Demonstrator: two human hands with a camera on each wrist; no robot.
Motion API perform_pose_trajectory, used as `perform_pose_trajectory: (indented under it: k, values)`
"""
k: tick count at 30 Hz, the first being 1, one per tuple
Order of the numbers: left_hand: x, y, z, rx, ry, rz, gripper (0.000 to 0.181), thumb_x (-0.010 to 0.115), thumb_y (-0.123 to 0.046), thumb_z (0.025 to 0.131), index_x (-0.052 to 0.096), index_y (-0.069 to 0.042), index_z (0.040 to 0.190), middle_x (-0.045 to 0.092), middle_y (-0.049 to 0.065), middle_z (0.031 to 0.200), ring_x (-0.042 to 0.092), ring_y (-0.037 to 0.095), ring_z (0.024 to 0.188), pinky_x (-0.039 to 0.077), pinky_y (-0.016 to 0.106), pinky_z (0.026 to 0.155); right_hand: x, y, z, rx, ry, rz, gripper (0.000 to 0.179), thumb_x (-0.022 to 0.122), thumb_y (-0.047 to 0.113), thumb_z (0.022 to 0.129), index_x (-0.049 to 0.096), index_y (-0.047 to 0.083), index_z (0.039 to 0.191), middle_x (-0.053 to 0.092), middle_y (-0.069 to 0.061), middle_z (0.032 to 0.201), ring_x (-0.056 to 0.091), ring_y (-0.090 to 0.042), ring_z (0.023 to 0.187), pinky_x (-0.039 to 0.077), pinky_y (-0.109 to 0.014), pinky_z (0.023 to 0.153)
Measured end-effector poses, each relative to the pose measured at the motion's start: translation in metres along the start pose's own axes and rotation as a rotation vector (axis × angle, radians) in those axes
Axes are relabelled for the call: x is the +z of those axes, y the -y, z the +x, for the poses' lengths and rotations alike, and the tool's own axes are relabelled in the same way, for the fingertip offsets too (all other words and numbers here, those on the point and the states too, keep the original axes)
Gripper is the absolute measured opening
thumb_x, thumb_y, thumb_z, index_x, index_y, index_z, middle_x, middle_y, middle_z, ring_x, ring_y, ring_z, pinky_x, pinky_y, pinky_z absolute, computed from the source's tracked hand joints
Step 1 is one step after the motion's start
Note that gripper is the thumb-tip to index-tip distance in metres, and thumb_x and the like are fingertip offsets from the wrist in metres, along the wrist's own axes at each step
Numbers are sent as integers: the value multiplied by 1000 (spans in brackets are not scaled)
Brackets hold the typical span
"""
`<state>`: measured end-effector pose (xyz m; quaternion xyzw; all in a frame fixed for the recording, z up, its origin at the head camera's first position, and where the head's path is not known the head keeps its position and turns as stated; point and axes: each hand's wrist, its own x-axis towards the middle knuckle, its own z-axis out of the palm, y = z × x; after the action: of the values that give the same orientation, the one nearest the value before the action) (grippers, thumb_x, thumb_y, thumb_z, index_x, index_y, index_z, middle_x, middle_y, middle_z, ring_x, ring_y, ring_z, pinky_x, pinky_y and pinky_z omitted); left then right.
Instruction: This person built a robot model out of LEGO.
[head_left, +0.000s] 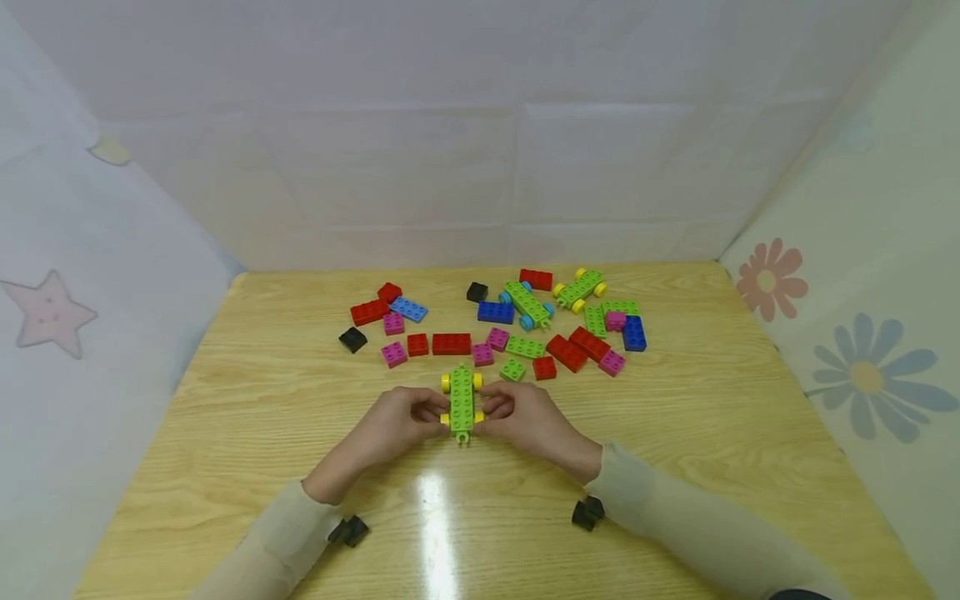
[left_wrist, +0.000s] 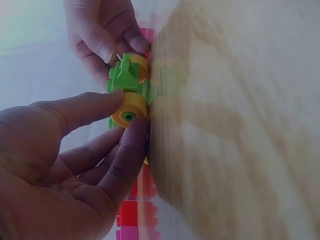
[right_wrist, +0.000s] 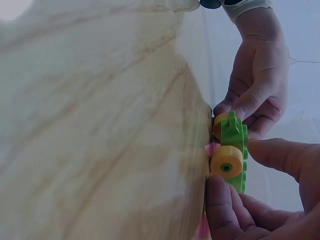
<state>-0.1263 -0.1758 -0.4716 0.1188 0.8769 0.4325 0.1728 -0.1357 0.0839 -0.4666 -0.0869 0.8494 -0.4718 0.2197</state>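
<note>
A green toy car base (head_left: pixel 462 402) with studs on top and yellow wheels stands on the table, its hooked end toward me. My left hand (head_left: pixel 401 423) holds it from the left; in the left wrist view, thumb and forefinger pinch a yellow wheel (left_wrist: pixel 131 106). From the right, my right hand (head_left: pixel 525 419) grips the other side. The right wrist view has that thumb against the green body (right_wrist: pixel 235 135) and the fingertips by the near yellow wheel (right_wrist: pixel 227 161). Just beyond the base lie a small green brick (head_left: pixel 512 369) and a pink brick (head_left: pixel 482 354).
Loose bricks spread across the wooden table (head_left: pixel 247 400) behind the hands, among them a long red brick (head_left: pixel 452 343), a dark blue brick (head_left: pixel 496 312) and a black brick (head_left: pixel 352 339). Farther back stand a blue-wheeled car base (head_left: pixel 527 304) and a yellow-wheeled one (head_left: pixel 581 290).
</note>
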Motion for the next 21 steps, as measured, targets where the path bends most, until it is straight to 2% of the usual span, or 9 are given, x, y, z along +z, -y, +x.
perform_pose_trajectory:
  k: [6,12,21]
  values:
    - [-1,-3,-1,9,1,5,31,86,-14,98,81,-3,126,84,8,120,77,15,101,67,33,90,-11,-4,-5,25,-50,5,49,89,28,97,75,13,141,79,2,120,74,-14,106,65,-41,103]
    - [-1,-4,-2,7,-1,14,31,86,-14,98,81,-3,127,84,9,121,77,15,102,67,33,91,-25,-4,-13,30,-85,27,45,88,27,99,76,12,140,80,1,120,75,-15,107,65,-41,104]
    - [-1,-4,-3,12,1,27,32,86,-14,99,80,-4,128,84,8,121,76,14,102,66,29,90,-61,-21,-20,0,-147,42,43,85,25,102,74,8,141,79,-9,131,74,-24,117,64,-43,106]
